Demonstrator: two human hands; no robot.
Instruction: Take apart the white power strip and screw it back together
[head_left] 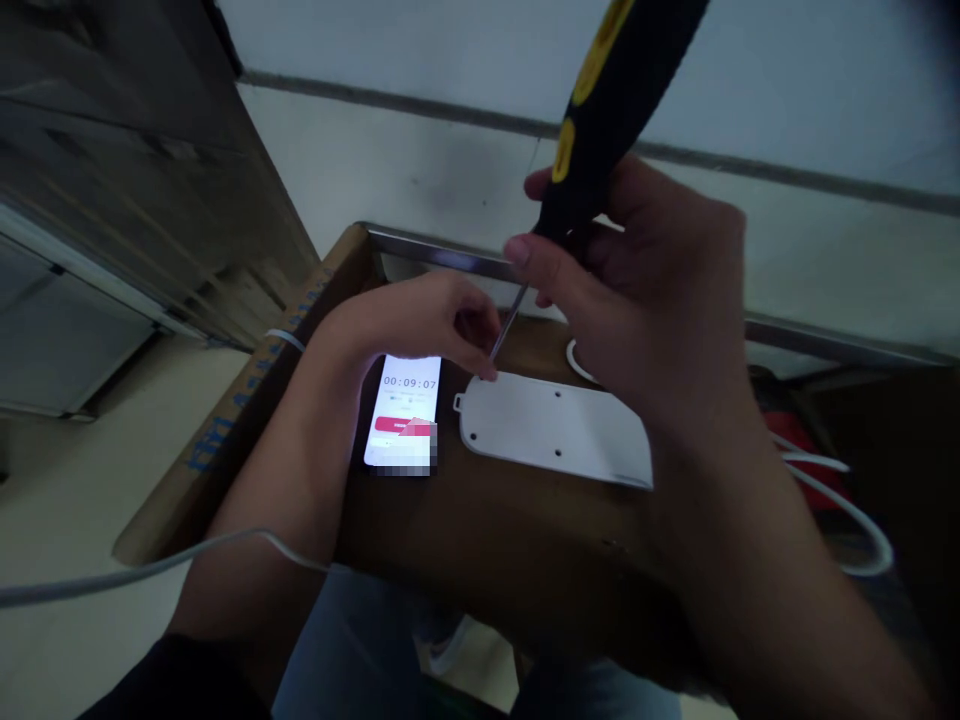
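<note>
My right hand [651, 270] is closed around the black and yellow handle of a large screwdriver [611, 110]. Its thin metal shaft slants down to the left corner of a white casing [525, 420], which looks like a power strip lying back side up. Small dark screw holes dot the casing, and a hanging loop sticks out at its left end. My left hand [439, 315] bends in from the left, its fingers pinched together at the screwdriver's tip and that corner. Whatever lies between those fingertips is too small to make out. My right forearm hides the casing's right end.
A lit phone [405, 410] showing a timer lies left of the casing on a brown cardboard surface [480, 530]. White cable [847, 510] loops at the right beside something red. Another pale cable [150, 578] crosses my left forearm. A tiled wall [420, 170] stands behind.
</note>
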